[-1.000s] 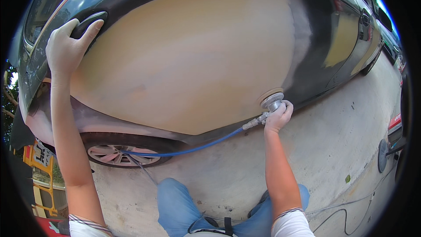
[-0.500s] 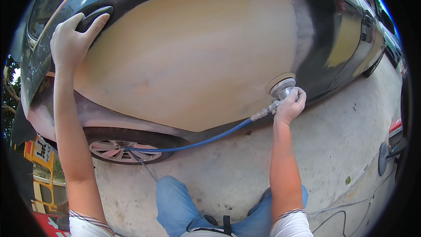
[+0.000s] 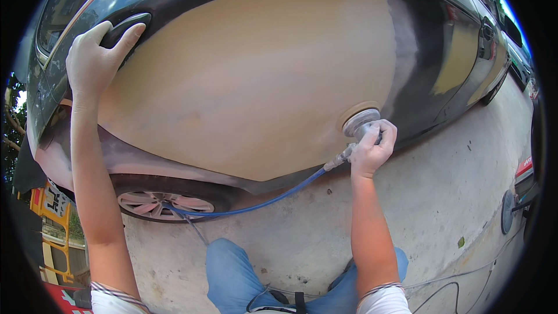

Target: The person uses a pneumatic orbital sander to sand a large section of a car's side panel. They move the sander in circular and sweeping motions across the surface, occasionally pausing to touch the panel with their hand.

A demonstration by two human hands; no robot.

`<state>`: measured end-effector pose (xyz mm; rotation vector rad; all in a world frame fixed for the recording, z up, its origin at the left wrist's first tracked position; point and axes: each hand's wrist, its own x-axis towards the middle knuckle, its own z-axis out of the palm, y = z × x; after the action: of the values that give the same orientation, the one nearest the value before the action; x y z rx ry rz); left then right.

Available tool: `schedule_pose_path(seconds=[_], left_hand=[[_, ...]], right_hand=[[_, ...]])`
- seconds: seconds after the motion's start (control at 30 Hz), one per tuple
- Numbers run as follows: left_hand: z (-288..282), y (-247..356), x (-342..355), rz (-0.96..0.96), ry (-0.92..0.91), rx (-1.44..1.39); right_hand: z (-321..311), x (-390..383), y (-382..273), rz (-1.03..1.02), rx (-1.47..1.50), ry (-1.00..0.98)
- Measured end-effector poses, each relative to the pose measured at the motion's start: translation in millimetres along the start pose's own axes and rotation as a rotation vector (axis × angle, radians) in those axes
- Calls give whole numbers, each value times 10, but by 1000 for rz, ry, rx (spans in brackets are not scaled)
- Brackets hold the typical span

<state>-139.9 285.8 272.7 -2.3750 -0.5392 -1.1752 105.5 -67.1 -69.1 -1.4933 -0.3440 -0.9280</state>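
My right hand (image 3: 373,148), dusty white, is wrapped round an air sander (image 3: 360,122). The sander's round pad lies against the lower right part of the tan, filler-coated car door (image 3: 250,81). A blue air hose (image 3: 273,197) runs from the sander's fitting leftward past the wheel. At the upper left, my left hand (image 3: 96,58), also coated in dust, grips the black door handle (image 3: 132,22); its thumb is in front and the other fingers are partly hidden.
The car's wheel (image 3: 165,204) stands below the door at left. A yellow plastic barrier (image 3: 55,221) is at the far left. Cables (image 3: 456,282) trail over the concrete floor (image 3: 430,215), and a round dark disc (image 3: 508,211) stands at the right edge.
My right hand and the sander have shifted a little left and down across the door, and the hose has moved with them. My left hand keeps its grip on the handle.
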Motion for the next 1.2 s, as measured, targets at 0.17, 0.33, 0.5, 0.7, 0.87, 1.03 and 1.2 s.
schedule_pose_path(seconds=[0.17, 0.33, 0.5, 0.7, 0.87, 1.03, 1.2], left_hand=[[-8, 8, -11, 7, 33, 48], [-40, 35, -12, -12, 7, 52], [-28, 36, -5, 6, 1, 30], [-9, 24, -16, -22, 0, 79], [-41, 61, -3, -2, 12, 72], [-47, 53, -5, -36, -22, 36], [-10, 9, -10, -30, -15, 46]], right_hand=[[-127, 519, 194, 443, -18, 151], [161, -303, -439, -183, -21, -143], [75, -4, -215, -101, -29, -26], [-101, 600, 122, 347, -62, 127], [172, -120, -527, -241, -64, -118], [130, 8, -441, -265, -60, -82], [-89, 667, 48, 470, -72, 145]])
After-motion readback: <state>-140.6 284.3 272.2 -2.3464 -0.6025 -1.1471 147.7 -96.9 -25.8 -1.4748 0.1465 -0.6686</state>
